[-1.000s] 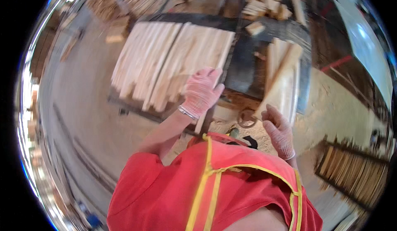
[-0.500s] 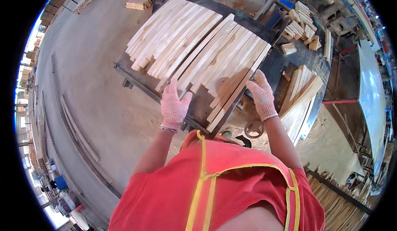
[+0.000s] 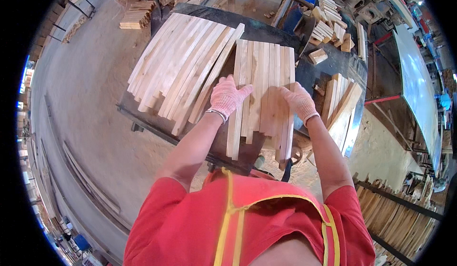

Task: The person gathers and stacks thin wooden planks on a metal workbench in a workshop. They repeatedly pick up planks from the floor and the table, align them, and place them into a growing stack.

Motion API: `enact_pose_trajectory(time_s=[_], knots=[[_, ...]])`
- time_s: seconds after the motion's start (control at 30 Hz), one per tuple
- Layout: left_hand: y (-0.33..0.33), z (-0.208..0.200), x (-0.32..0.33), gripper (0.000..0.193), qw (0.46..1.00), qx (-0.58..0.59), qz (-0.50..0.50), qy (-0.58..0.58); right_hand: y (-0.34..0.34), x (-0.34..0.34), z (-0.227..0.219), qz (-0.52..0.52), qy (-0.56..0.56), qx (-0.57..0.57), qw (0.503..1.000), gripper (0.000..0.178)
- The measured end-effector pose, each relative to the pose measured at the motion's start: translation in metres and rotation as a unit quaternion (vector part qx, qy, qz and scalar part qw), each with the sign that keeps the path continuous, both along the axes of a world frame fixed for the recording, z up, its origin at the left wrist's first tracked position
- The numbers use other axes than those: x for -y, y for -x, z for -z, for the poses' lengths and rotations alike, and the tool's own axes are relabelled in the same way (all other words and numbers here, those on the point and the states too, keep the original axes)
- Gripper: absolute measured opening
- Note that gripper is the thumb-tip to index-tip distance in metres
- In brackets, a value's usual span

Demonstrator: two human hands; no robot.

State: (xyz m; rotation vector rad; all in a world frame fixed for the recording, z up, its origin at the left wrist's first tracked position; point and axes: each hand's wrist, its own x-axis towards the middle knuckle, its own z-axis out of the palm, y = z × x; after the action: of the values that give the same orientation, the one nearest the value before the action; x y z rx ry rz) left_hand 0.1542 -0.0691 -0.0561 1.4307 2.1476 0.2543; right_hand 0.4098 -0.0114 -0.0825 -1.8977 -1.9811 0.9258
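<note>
Several pale wooden strips [image 3: 262, 80] lie side by side in a group on a dark table [image 3: 185, 144], their near ends uneven and jutting toward me. My left hand [image 3: 228, 96], in a whitish-pink knit glove, grips the group's left side, its thumb over the top. At the right side my right hand [image 3: 299, 102], gloved alike, clasps the outer strips with its thumb on top. Its other fingertips are partly hidden along the edge. Farther left on the table lies another row of wooden strips [image 3: 176, 59], apart from my hands; a narrow wedge of dark tabletop separates the two groups.
Right of the table, short wood blocks [image 3: 328, 30] and a leaning stack of boards [image 3: 342, 101] sit on a dark surface. A handwheel [image 3: 296, 155] is below the table's right edge. Bundled wood [image 3: 138, 14] lies at the far left, and a metal-sided structure [image 3: 419, 90] stands right.
My hands have closed in on the right-hand strips from both sides. That group has turned and shifted right, apart from the left row. The view has shifted slightly.
</note>
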Motion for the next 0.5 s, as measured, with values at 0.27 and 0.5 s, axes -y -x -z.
enact_pose_trajectory(time_s=[0.27,0.5], knots=[[0.015,-0.046,-0.001,0.089,0.988,0.02,0.039,-0.15,0.013,0.033,-0.043,0.1,0.025,-0.202,0.974,0.059],[-0.004,-0.175,-0.013,0.078,0.801,0.068,0.078,-0.589,0.008,0.029,-0.203,0.046,-0.283,-0.437,0.852,0.063]])
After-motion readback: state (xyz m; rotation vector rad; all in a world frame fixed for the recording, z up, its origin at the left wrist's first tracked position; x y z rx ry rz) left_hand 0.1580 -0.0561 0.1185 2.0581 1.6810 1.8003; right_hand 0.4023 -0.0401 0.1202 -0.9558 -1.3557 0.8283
